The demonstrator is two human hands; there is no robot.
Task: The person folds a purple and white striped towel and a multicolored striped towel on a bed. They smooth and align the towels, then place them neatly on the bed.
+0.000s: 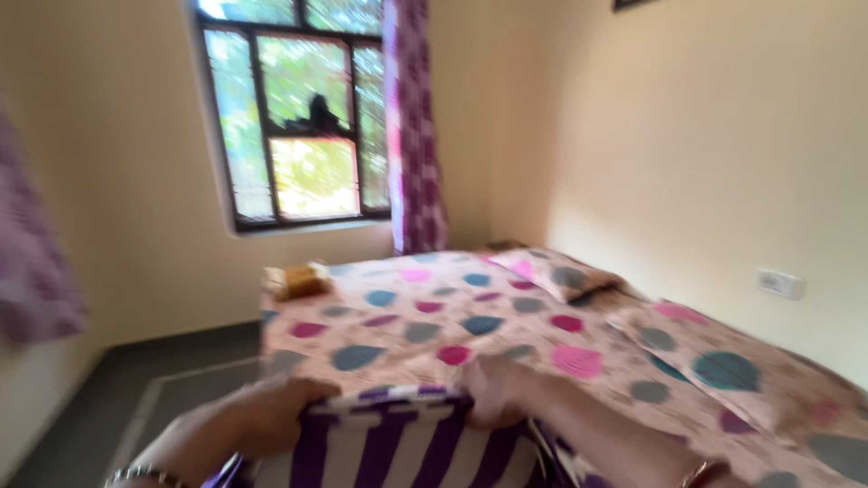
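Both hands, left (271, 411) and right (497, 390), grip the sheet (434, 330) over the near edge of the striped mattress (398, 447), fingers curled; sheet already covers the bed top, near edge tuck unfinished, pillows (723, 361) along the right edge.

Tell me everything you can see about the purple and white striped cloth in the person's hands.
The striped cloth looks like soft fabric with broad purple and white vertical stripes. It hangs over the near edge of the bed, partly cut off by the bottom of the picture. The left hand grips its upper left edge and the right hand presses on its upper right edge. Its top meets the pink sheet with coloured spots. The picture is blurred, so finer detail is unclear.
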